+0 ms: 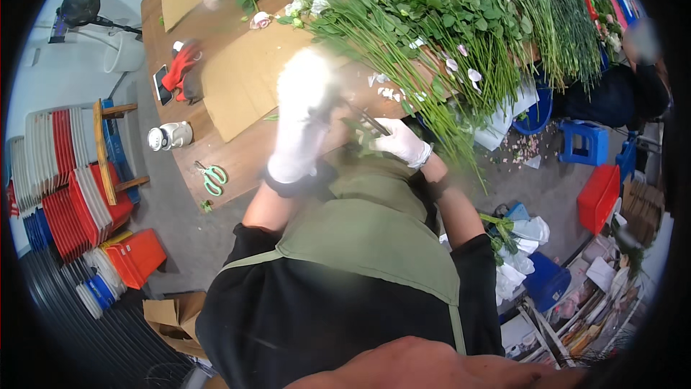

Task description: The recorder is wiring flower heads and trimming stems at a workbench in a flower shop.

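Note:
My left hand, in a white glove, is raised over the near edge of the table. Glare and blur smear its fingers, so its grip cannot be made out. A green stem slants out of my right hand, which wears a white glove and is closed around it. Blurred leaves hang beside that stem, just in front of my green apron. Beyond both hands, long-stemmed pale pink roses lie piled on the wooden table, their cut ends toward me.
On the table's left lie green-handled scissors, a white bottle, a red glove, a phone and cardboard. Stacked crates stand left. A blue stool and red bin stand right, near another person.

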`<move>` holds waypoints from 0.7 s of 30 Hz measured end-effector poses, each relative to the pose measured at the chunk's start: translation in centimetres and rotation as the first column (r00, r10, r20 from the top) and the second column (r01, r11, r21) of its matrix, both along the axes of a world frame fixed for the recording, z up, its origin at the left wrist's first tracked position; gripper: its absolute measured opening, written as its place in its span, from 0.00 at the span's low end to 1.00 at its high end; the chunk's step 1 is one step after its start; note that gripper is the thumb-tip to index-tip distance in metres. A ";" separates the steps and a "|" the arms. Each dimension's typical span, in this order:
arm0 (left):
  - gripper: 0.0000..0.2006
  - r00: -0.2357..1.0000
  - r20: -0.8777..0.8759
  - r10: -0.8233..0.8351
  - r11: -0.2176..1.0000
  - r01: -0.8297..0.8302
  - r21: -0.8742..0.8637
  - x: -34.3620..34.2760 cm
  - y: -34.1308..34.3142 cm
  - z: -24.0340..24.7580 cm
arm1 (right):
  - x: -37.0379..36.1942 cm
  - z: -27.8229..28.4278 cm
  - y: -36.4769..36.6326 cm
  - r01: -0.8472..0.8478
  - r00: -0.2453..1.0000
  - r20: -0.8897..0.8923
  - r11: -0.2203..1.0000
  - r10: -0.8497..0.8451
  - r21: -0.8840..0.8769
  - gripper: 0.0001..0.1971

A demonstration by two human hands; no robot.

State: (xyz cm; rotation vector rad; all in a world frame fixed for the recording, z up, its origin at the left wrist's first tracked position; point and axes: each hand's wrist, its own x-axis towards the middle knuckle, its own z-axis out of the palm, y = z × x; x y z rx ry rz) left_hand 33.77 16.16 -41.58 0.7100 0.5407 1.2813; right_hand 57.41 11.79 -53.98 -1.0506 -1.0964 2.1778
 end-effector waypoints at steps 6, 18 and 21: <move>0.25 0.963 -0.190 0.193 0.978 -0.173 0.117 -2.6 3.5 -0.6 | -0.6 -0.6 0.5 0.234 0.971 -0.023 0.931 -0.237 0.281 0.12; 0.19 0.497 -0.867 0.035 0.909 0.344 0.234 3.7 1.7 -5.6 | 1.5 3.3 3.7 0.326 0.938 0.099 0.942 -0.333 0.080 0.08; 0.08 0.571 -0.759 0.312 0.900 0.078 0.429 6.4 1.8 -5.5 | 1.1 4.5 3.8 0.350 0.934 0.053 0.934 -0.354 0.078 0.09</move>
